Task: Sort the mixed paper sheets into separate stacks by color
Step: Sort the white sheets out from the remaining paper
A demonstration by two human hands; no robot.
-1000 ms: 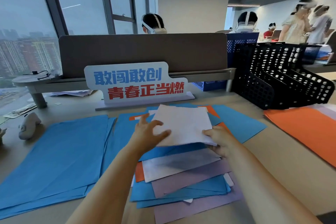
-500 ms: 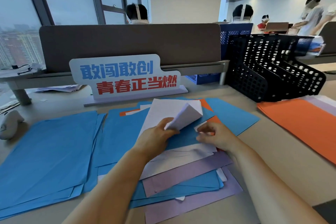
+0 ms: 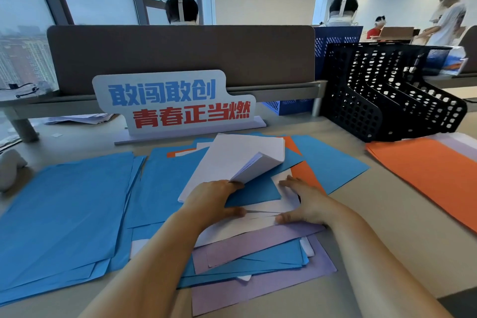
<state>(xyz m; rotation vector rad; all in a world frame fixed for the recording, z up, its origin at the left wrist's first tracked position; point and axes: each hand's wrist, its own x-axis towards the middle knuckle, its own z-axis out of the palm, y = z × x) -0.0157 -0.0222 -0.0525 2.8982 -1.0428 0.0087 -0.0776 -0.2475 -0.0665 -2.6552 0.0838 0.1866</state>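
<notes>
The left hand (image 3: 214,199) pinches the curled-over near corner of a thin bundle of white sheets (image 3: 232,160). The bundle's long axis runs away from the hand, forward and slightly right. The right hand (image 3: 304,204), fingers spread flat, presses on the one mixed pile (image 3: 258,245) just right of that grip, so the left looks placed to lift. One blue stack (image 3: 67,209) lies left of the left hand, and one orange stack (image 3: 426,173) lies well right of the right hand on the table (image 3: 361,227). The bundle's sheets cannot be counted.

Blue stack (image 3: 64,209), orange stack (image 3: 426,175), white sheets (image 3: 232,157), black rack (image 3: 361,116).
</notes>
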